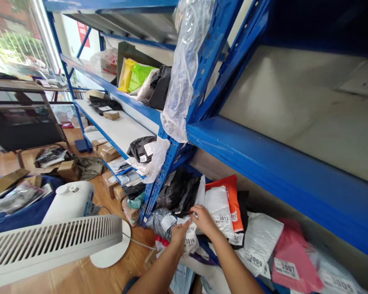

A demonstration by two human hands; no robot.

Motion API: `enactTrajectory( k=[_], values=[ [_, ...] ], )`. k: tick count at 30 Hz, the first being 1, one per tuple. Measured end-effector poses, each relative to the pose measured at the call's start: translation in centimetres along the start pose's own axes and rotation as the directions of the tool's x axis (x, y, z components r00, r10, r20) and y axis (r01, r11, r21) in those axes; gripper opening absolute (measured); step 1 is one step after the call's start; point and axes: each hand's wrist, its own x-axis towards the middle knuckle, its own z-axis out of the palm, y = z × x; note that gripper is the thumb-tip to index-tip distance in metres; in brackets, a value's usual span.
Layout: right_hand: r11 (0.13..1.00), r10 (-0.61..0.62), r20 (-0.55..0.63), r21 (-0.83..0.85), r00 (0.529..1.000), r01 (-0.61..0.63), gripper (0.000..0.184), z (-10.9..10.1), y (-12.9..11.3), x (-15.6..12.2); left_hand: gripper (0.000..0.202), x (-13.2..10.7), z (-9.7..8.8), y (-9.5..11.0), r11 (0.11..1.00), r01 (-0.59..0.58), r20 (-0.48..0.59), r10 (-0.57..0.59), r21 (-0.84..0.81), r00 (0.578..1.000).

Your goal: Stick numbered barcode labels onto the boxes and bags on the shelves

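Observation:
Both of my hands reach down to a row of labelled mailing bags on the low shelf. My left hand [179, 233] has its fingers closed at the upper edge of a white mailing bag [190, 248] marked 3016; a label reading 3015 sits just above that number. Close beside it, my right hand [205, 221] is closed in a pinch, and what lies between the fingertips is too small to make out. Right of the hands stands a white mailing bag [218, 206] marked 3013. A grey plastic parcel [159, 222] lies left of them.
An orange bag [237, 204], a white bag [260, 241] marked 3009 and a pink bag [294, 255] marked 3007 continue rightward. A blue shelf beam [282, 171] crosses above them. A blue upright [159, 185] and a white fan [58, 241] stand at left.

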Motion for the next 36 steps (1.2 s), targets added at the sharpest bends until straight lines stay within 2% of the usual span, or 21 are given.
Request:
enactTrajectory(
  k=[3, 5, 9, 11, 13, 15, 18, 20, 23, 26, 28, 32, 36],
  values=[
    [1.000, -0.015, 0.015, 0.006, 1.000, 0.015, 0.008, -0.1, 0.2, -0.2, 0.051, -1.2, -0.9, -0.2, 0.999, 0.018, 0.080, -0.022, 0.050, 0.997],
    [1.000, -0.030, 0.024, -0.006, 0.999, 0.030, 0.019, -0.2, 0.4, -0.5, 0.052, -2.2, -2.3, -0.2, 0.996, 0.011, 0.141, -0.024, 0.094, 0.990],
    [0.997, -0.069, 0.059, 0.033, 0.996, 0.067, 0.026, -0.9, 0.3, -1.0, 0.050, -3.3, -5.8, 0.6, 0.983, -0.106, 0.203, 0.074, 0.152, 0.976],
    [0.994, -0.087, 0.017, 0.066, 0.996, 0.085, 0.027, -1.4, -0.4, -1.0, 0.047, -3.2, -6.8, 1.4, 0.970, -0.188, 0.227, 0.150, 0.155, 0.962],
    [0.990, -0.135, -0.047, 0.025, 0.990, 0.137, 0.027, -1.9, -1.3, -0.8, 0.043, -2.8, -6.8, 2.2, 0.950, -0.278, 0.270, 0.232, 0.142, 0.934],
    [0.978, -0.193, -0.037, -0.090, 0.981, 0.189, 0.021, -2.1, -2.1, -0.3, 0.041, -2.2, -6.2, 2.7, 0.936, -0.331, 0.309, 0.283, 0.117, 0.908],
    [0.948, -0.202, 0.069, -0.235, 0.977, 0.212, 0.016, -2.3, -2.3, 0.2, 0.041, -1.6, -5.1, 2.7, 0.945, -0.314, 0.312, 0.273, 0.089, 0.910],
    [0.933, -0.205, 0.108, -0.279, 0.973, 0.228, 0.019, -2.2, -2.0, 0.4, 0.041, -1.3, -4.6, 2.6, 0.951, -0.301, 0.300, 0.267, 0.074, 0.916],
    [0.909, -0.255, 0.134, -0.305, 0.957, 0.285, 0.008, -2.0, -1.4, 0.8, 0.044, -0.9, -4.3, 2.5, 0.965, -0.262, 0.297, 0.240, 0.033, 0.924],
    [0.894, -0.344, 0.192, -0.233, 0.919, 0.383, 0.007, -2.1, -1.0, 1.4, 0.045, -0.7, -4.2, 2.8, 0.981, -0.192, 0.313, 0.183, -0.003, 0.932],
    [0.909, -0.361, 0.237, -0.126, 0.902, 0.397, 0.008, -2.4, -0.7, 1.7, 0.043, -0.6, -4.1, 3.1, 0.988, -0.153, 0.325, 0.151, -0.022, 0.933],
    [0.969, -0.246, 0.229, 0.078, 0.942, 0.234, 0.012, -3.4, -0.1, 1.8, 0.040, -0.2, -4.5, 3.9, 0.992, -0.113, 0.327, 0.126, -0.059, 0.937],
    [0.978, -0.150, 0.232, 0.181, 0.961, 0.108, 0.027, -3.9, -0.2, 1.7, 0.039, -0.1, -5.0, 4.6, 0.995, -0.093, 0.343, 0.104, -0.048, 0.934]
  ],
)
